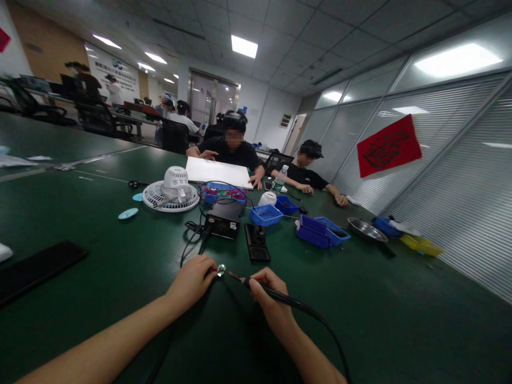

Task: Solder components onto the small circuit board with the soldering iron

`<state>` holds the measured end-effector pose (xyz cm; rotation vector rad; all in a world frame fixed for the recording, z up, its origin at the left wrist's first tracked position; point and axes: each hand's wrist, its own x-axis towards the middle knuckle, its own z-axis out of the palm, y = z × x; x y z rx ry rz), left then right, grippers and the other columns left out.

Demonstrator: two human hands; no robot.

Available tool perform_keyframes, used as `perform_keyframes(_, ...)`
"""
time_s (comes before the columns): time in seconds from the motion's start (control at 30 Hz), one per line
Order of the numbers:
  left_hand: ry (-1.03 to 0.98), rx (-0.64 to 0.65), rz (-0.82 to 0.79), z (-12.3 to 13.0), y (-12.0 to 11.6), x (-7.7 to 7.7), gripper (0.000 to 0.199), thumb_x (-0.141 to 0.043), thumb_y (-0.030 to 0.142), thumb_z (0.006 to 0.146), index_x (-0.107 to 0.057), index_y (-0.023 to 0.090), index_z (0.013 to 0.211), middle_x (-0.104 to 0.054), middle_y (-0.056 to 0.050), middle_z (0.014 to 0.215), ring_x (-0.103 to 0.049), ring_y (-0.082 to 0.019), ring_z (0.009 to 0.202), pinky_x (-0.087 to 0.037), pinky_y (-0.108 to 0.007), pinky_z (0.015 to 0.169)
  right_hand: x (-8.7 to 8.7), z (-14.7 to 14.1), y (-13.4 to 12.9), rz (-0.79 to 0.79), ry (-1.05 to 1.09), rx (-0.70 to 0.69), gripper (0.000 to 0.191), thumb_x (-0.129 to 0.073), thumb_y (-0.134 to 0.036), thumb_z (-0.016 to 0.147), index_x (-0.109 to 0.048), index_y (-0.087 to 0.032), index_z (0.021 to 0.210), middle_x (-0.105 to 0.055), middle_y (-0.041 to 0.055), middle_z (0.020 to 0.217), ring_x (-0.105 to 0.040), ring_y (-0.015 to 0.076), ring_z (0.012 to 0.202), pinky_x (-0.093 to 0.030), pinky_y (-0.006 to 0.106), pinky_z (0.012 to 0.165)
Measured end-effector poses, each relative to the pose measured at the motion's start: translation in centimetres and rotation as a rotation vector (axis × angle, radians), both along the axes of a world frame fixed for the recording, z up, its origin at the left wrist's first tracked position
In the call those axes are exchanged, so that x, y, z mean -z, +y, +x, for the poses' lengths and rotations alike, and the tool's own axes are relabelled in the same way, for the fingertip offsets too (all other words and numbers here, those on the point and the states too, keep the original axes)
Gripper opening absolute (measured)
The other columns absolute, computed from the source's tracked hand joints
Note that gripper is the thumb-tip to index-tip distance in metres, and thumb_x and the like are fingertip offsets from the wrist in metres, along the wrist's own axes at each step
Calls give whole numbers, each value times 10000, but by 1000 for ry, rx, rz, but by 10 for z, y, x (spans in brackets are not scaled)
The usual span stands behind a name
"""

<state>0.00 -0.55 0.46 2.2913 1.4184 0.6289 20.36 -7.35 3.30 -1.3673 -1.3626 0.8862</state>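
Note:
My left hand (195, 277) pinches a small green circuit board (221, 270) at its left edge, just above the dark green table (132, 261). In my right hand (272, 298) is a soldering iron (256, 286), gripped like a pen, with its cord trailing down to the right. The iron's tip points left at the board, at or very near it; I cannot tell whether they touch. Behind the hands stands a black soldering station (224, 218) with cables, and to its right a black iron stand (258, 241) on a flat base.
A white fan part (171, 198) lies at the back left, beside pale blue discs (128, 214). Blue trays (266, 215), one with red wires (224, 193), and a water bottle (280, 178) stand further back. A metal bowl (367, 229) is at right. Two people sit across.

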Motion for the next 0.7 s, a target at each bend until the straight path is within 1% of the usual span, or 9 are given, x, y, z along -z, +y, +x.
perform_keyframes(0.33,-6,-7,-5,0,-2,-4,141,-514,214,838,-652,204,811,-626,-31,881,-571,-175,868,-419,-275,787,-4,-2,-1,-17,3,3,169,-611,-333,732,-553,-186,672,-528,-31,561,-474,137,522,-356,241,508)
perform_keyframes(0.53,-8,8,4,0,-2,-2,153,-500,224,848,-645,199,808,-614,-30,871,-563,-173,850,-416,-278,780,-4,-4,-5,37,7,45,177,-613,-326,747,-555,-186,655,-524,-32,557,-471,133,520,-346,237,503)
perform_keyframes(0.7,-11,2,-4,0,-2,-2,161,-493,230,851,-646,197,811,-606,-30,868,-557,-176,849,-415,-287,778,-4,-3,-6,38,-12,16,176,-614,-316,754,-554,-187,649,-526,-31,558,-474,134,525,-352,237,505)
